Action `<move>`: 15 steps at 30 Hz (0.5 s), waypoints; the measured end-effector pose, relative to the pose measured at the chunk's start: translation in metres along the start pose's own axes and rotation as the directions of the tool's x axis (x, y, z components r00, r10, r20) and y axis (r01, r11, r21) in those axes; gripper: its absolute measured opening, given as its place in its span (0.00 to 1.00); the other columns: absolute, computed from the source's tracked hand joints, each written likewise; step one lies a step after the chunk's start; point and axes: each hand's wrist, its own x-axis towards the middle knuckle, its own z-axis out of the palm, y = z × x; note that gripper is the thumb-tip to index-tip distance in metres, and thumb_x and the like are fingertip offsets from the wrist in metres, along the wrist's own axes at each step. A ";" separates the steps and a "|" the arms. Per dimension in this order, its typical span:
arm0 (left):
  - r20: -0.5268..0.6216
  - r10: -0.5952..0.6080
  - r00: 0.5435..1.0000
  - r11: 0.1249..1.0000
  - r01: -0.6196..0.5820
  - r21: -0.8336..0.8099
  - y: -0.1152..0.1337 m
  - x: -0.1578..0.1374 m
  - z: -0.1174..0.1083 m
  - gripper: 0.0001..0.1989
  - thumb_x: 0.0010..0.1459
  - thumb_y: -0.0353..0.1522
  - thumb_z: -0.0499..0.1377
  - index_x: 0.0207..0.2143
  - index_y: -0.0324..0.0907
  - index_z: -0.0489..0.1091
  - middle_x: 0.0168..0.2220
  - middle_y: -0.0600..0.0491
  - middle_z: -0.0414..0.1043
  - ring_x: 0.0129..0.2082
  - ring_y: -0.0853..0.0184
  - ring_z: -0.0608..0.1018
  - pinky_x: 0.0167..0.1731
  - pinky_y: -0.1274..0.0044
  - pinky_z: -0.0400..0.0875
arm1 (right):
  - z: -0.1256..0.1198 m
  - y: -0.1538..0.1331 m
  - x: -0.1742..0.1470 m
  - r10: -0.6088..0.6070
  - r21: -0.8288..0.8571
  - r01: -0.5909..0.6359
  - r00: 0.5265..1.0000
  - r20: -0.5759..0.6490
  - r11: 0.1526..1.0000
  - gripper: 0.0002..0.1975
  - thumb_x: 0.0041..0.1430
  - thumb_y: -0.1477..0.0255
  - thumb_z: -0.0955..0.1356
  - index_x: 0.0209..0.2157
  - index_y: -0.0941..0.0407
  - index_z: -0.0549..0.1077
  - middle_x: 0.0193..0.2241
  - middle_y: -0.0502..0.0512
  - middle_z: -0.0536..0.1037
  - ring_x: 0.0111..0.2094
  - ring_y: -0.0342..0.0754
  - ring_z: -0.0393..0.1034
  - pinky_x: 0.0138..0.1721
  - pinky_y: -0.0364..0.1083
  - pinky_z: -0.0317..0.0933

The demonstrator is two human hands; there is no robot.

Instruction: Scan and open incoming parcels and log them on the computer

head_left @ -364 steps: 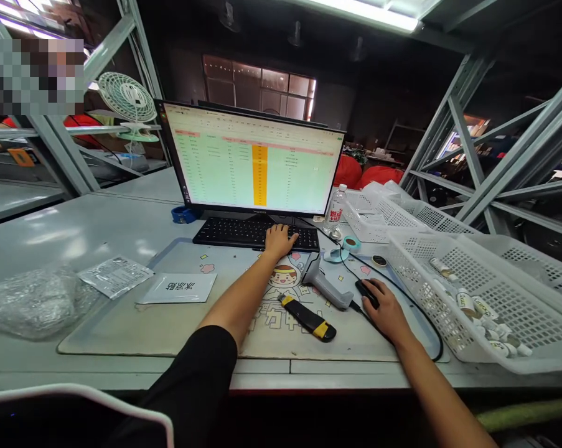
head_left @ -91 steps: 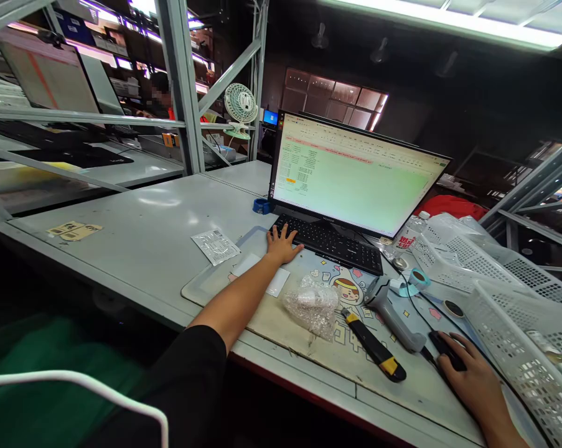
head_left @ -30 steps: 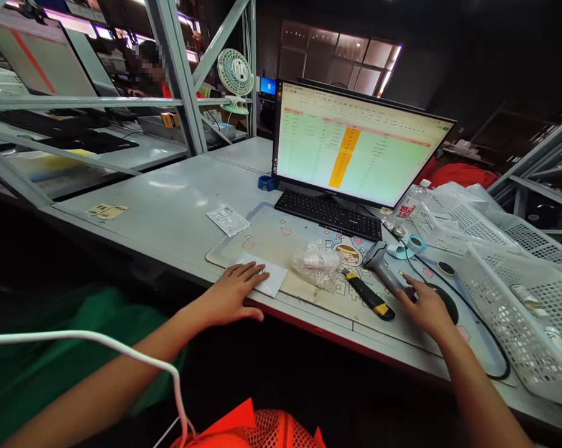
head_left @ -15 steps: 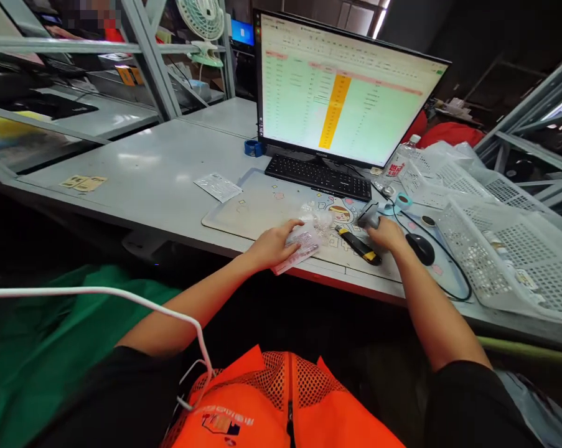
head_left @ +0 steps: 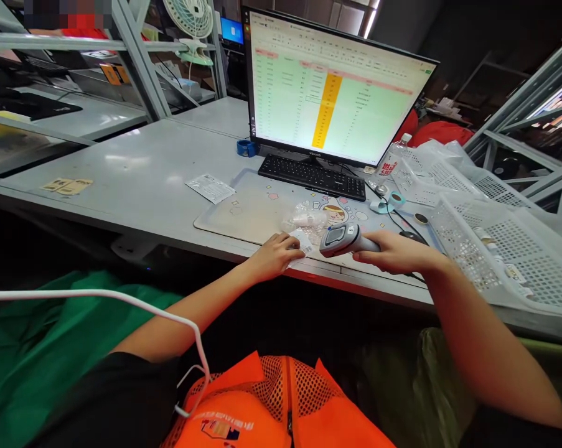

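Gripping the grey scanner [head_left: 341, 241] around its handle, the right hand [head_left: 393, 251] has its fingers closed. The scanner appears to be above the front part of the mat [head_left: 243, 208]. Its long axis runs nearly level across the person's body, with the handle at the right and the head at the left, toward the small packet [head_left: 304, 240]. Whether a finger presses the trigger, I cannot tell. The left hand [head_left: 278, 254] pinches this packet between thumb and fingers at the front edge of the desk [head_left: 135, 177]; because the hand covers part of it, its long axis is not clear to me. Just behind the packet lies crumpled bubble wrap [head_left: 302, 218].

The mat is pale, with cartoon drawings, and behind it a black keyboard [head_left: 311, 178] stands before a lit monitor [head_left: 281, 106] showing a table with one orange column. A silver packet [head_left: 210, 188] lies flat at the mat's left. On the right I see white baskets [head_left: 462, 255] and a bottle [head_left: 388, 167]. A fan [head_left: 192, 22] is near the metal frame [head_left: 138, 68], and the room behind is dark.
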 end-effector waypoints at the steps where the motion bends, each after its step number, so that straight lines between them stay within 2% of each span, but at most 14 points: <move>1: 0.004 -0.009 1.000 1.000 0.009 -0.011 0.001 0.001 -0.001 0.19 0.72 0.27 0.54 0.55 0.45 0.83 0.56 0.42 0.78 0.55 0.53 0.74 0.59 0.60 0.71 | 0.002 0.000 0.006 0.010 0.000 -0.010 0.999 0.043 1.000 0.22 0.63 0.54 0.72 0.49 0.56 0.80 0.30 0.50 0.76 0.25 0.41 0.65 0.24 0.39 0.59; 3: 0.013 -0.034 0.999 0.999 0.034 -0.019 0.005 -0.001 -0.003 0.19 0.72 0.28 0.55 0.56 0.47 0.83 0.58 0.42 0.77 0.58 0.51 0.74 0.61 0.58 0.70 | 0.004 0.006 0.017 0.084 0.000 -0.084 0.991 0.101 0.996 0.21 0.65 0.54 0.71 0.49 0.56 0.79 0.29 0.50 0.75 0.24 0.42 0.65 0.22 0.40 0.57; 5: 0.034 -0.082 0.996 0.997 0.082 -0.002 0.010 -0.009 -0.004 0.18 0.72 0.36 0.60 0.60 0.49 0.81 0.65 0.43 0.72 0.66 0.44 0.69 0.66 0.52 0.66 | 0.005 0.019 0.026 0.136 -0.003 -0.136 0.990 0.046 0.991 0.21 0.64 0.52 0.71 0.46 0.56 0.77 0.27 0.50 0.74 0.23 0.43 0.64 0.21 0.41 0.55; 7: 0.066 -0.142 0.988 0.990 0.140 0.031 0.014 -0.026 -0.005 0.25 0.68 0.43 0.67 0.65 0.50 0.77 0.73 0.42 0.64 0.72 0.36 0.62 0.69 0.46 0.61 | 0.004 0.040 0.032 0.136 -0.016 -0.138 0.988 -0.079 0.990 0.22 0.64 0.50 0.70 0.43 0.56 0.76 0.27 0.50 0.75 0.23 0.43 0.64 0.22 0.42 0.56; 8: 0.078 -0.164 0.983 0.986 0.161 0.043 0.015 -0.036 -0.007 0.28 0.67 0.43 0.68 0.67 0.50 0.76 0.75 0.42 0.61 0.74 0.34 0.61 0.70 0.45 0.60 | 0.003 0.054 0.035 0.136 -0.026 -0.142 0.979 -0.153 0.990 0.23 0.64 0.49 0.69 0.41 0.56 0.76 0.27 0.51 0.75 0.23 0.44 0.65 0.24 0.43 0.57; 10: 0.072 -0.187 0.980 0.982 0.185 0.031 0.009 -0.058 -0.015 0.26 0.69 0.34 0.63 0.68 0.49 0.74 0.74 0.44 0.64 0.73 0.41 0.65 0.70 0.51 0.64 | 0.000 0.085 0.042 0.166 -0.073 -0.196 0.939 -0.301 0.978 0.24 0.65 0.47 0.67 0.40 0.55 0.76 0.28 0.54 0.77 0.26 0.48 0.70 0.27 0.45 0.61; 12: -0.008 -0.248 0.969 0.969 0.248 -0.016 -0.007 -0.077 -0.031 0.27 0.69 0.27 0.55 0.67 0.49 0.75 0.69 0.47 0.72 0.67 0.52 0.74 0.67 0.61 0.70 | -0.001 0.116 0.049 0.192 -0.145 -0.278 0.882 -0.431 0.950 0.22 0.66 0.49 0.67 0.40 0.55 0.77 0.31 0.57 0.80 0.32 0.53 0.76 0.32 0.48 0.64; 13: -0.081 -0.308 0.948 0.951 0.307 -0.034 -0.021 -0.083 -0.044 0.28 0.69 0.26 0.53 0.66 0.49 0.75 0.66 0.49 0.76 0.64 0.55 0.77 0.66 0.64 0.72 | 0.000 0.130 0.053 0.199 -0.179 -0.318 0.854 -0.481 0.931 0.21 0.65 0.51 0.68 0.41 0.56 0.78 0.33 0.59 0.82 0.35 0.56 0.78 0.35 0.49 0.65; 14: -0.175 -0.383 0.907 0.923 0.382 -0.044 -0.038 -0.087 -0.058 0.28 0.69 0.27 0.51 0.66 0.49 0.75 0.64 0.50 0.78 0.62 0.56 0.79 0.65 0.65 0.73 | 0.001 0.141 0.057 0.206 -0.207 -0.356 0.830 -0.519 0.911 0.20 0.65 0.53 0.68 0.44 0.56 0.79 0.36 0.61 0.83 0.39 0.58 0.79 0.38 0.50 0.66; 15: -0.283 -0.458 0.843 0.884 0.465 -0.045 -0.059 -0.087 -0.073 0.27 0.71 0.28 0.49 0.66 0.49 0.75 0.63 0.51 0.78 0.62 0.56 0.79 0.65 0.65 0.73 | 0.003 0.150 0.060 0.216 -0.224 -0.389 0.810 -0.545 0.894 0.20 0.66 0.55 0.68 0.47 0.56 0.80 0.38 0.62 0.84 0.42 0.60 0.80 0.40 0.50 0.67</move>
